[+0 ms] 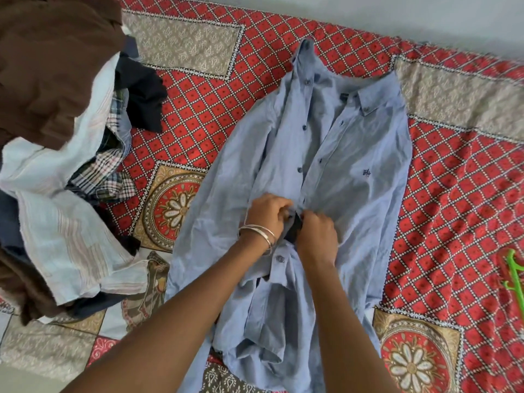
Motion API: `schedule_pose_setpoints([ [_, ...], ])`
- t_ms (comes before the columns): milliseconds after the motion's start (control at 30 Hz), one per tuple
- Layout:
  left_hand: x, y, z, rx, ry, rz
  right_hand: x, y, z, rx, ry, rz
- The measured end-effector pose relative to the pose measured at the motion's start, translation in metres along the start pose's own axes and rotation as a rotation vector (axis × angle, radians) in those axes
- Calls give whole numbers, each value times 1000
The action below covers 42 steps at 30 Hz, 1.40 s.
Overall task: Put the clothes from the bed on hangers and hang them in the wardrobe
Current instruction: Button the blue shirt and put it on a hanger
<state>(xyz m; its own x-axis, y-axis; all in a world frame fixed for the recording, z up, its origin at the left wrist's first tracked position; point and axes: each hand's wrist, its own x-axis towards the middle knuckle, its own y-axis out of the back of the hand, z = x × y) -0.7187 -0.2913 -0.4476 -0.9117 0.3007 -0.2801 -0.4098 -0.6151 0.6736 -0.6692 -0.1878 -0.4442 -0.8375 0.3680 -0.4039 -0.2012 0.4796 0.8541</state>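
The shirt [334, 154] lies face up on the bed [198, 103], collar toward the far edge, tail toward the person. Both hands meet at the front placket about halfway down: the left hand [268, 212] pinches the left edge of the cloth and the right hand [319, 231] pinches the right edge, fingers curled, apparently working a button there.

The shirt looks like thin woven cotton: light, limp and creased, with no stiffness except at the collar and the button band. It should bunch and slide under any pull, so one hand likely has to pin the cloth while the other works. For hanging, the best hold is probably the collar or shoulder seams, where the fabric is doubled and keeps the shape; lifting by the tail or a sleeve would let it collapse.

A green hanger [514, 273] lies at the right edge of the bed, well apart from the shirt. A pile of clothes [65, 154] waits on the left.
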Motion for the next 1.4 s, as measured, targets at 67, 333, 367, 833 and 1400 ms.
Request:
schedule_pose_setpoints([
  [67, 10, -7, -3, 146, 61, -127, 5, 6, 3, 152, -181, 55],
  [333, 14, -24, -8, 232, 94, -69, -2, 24, 23, 1152, -620, 396],
  [367, 15, -24, -8, 227, 104, -72, -3, 17, 20, 1070, -561, 305],
  [833, 3, 5, 11, -344, 265, 96, 6, 22, -3, 1328, -490, 121],
  [1400, 0, 6, 30, -328, 263, 134, 4, 24, 4, 1116, -412, 15],
])
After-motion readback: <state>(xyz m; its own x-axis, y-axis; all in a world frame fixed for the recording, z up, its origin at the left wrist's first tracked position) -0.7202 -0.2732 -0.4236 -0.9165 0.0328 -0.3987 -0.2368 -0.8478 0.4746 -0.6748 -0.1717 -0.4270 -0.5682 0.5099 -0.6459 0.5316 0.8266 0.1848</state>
